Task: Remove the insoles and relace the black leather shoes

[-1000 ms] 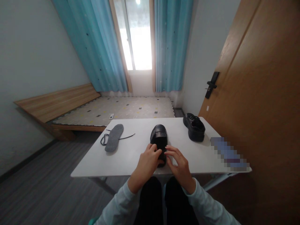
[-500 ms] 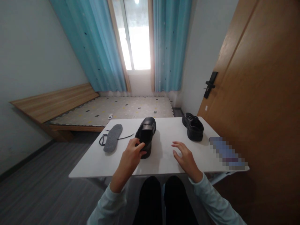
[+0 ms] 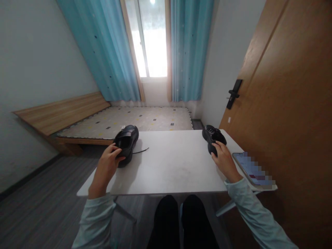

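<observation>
My left hand [image 3: 110,159] is closed on the heel end of a black shoe [image 3: 131,133] with a strap across its top, at the left of the white table [image 3: 166,169]. That shoe hides the grey insole; a bit of black shoelace [image 3: 141,150] sticks out on its right. At the table's far right, my right hand [image 3: 223,157] grips the heel of a second black shoe [image 3: 212,133], which has laces on its front. Both toes point away from me.
A phone [image 3: 250,169], partly pixelated, lies on the table's right edge beside my right forearm. Beyond the table is a bed [image 3: 153,119] with a patterned mattress. A wooden door [image 3: 280,103] stands close on the right, and my knees [image 3: 167,214] are below the front edge.
My left hand has carried the strapped shoe leftward from the middle, over the insole and lace. My right hand has moved from open air to the laced shoe and closed on its heel.
</observation>
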The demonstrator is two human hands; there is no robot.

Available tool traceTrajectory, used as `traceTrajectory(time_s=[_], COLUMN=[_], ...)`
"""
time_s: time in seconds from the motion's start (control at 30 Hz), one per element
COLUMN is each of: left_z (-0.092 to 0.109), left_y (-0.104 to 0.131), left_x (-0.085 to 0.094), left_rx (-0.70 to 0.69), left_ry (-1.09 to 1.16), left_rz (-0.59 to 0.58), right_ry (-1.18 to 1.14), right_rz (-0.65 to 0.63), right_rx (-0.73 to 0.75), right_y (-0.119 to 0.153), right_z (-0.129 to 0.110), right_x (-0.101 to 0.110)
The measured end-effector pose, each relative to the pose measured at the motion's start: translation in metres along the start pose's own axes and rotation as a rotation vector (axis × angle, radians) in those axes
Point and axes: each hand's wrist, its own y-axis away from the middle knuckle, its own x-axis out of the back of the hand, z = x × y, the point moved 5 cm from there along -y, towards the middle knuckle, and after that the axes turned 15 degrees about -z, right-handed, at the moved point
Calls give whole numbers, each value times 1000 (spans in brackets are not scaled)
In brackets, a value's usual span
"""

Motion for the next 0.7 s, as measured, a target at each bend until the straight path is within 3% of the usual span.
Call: traceTrajectory(time_s=[0.17,0.33,0.5,0.7], left_z=[-38,-53,-41,-10], left_y=[2,2,-3,1], left_x=[-19,-24,-21,-17], left_rx=[89,127,128,209], left_ry=[13,-16,-131,-274], left_rz=[-80,-122,-193,-181], right_ry=[98,128,122,69], right_rz=[9,-30,-47,-91], right_rx=[-31,-60,-54,-73], right_y=[-9,-19,-33,-42], right_z=[16,39,53,56], right_x=[5,-8,-19,-20])
